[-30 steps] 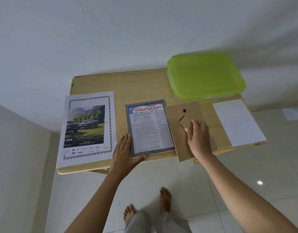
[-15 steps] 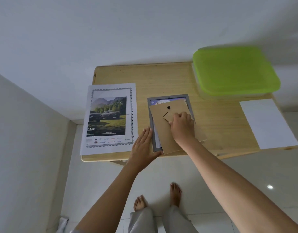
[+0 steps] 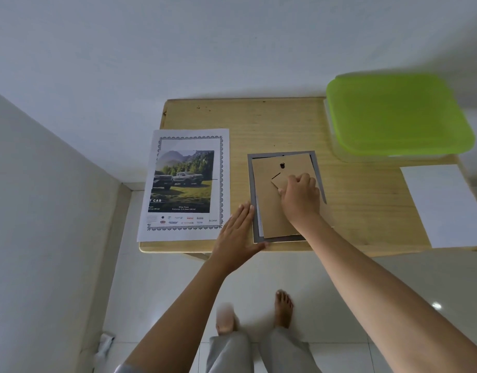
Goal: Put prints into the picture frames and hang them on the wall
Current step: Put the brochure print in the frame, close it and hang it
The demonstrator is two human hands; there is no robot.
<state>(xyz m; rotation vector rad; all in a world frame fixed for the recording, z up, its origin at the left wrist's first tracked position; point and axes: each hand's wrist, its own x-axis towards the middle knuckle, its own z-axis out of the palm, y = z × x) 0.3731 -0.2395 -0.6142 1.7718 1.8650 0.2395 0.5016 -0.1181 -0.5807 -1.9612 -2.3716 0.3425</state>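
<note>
Head view, only one available.

Frame (image 3: pixel 320 181) is laid face-down near the front edge of the table (image 3: pixel 366 205), long axis running near-to-far. Backing board (image 3: pixel 272 205) is laid on top of it, not yet seated. Its long axis is twisted slightly off the frame's, with the near end swung to the right. A white strip of the print (image 3: pixel 260 224) is left exposed along the near-left side. The near-right corner is hidden by the forearm, so overhang there cannot be confirmed.

Right hand (image 3: pixel 299 196) is on the board's centre, fingers curled and pinched on the stand flap (image 3: pixel 279 181), just below the hanger hole (image 3: pixel 282 165). Left hand (image 3: pixel 238 235) is flat, fingers straight, nothing grasped. It is pressed to the table against the frame's near-left corner, thumb along the near edge.

Judgement: the correction needed is a small turn of the board's near end leftward, toward the left hand, until the edges run parallel and it drops into the recess. The frame is braced on exactly that side. The right hand is better placed for the turn.

Car print (image 3: pixel 186 184) is lying left of the frame, unframed. Nothing hung yet.
</note>
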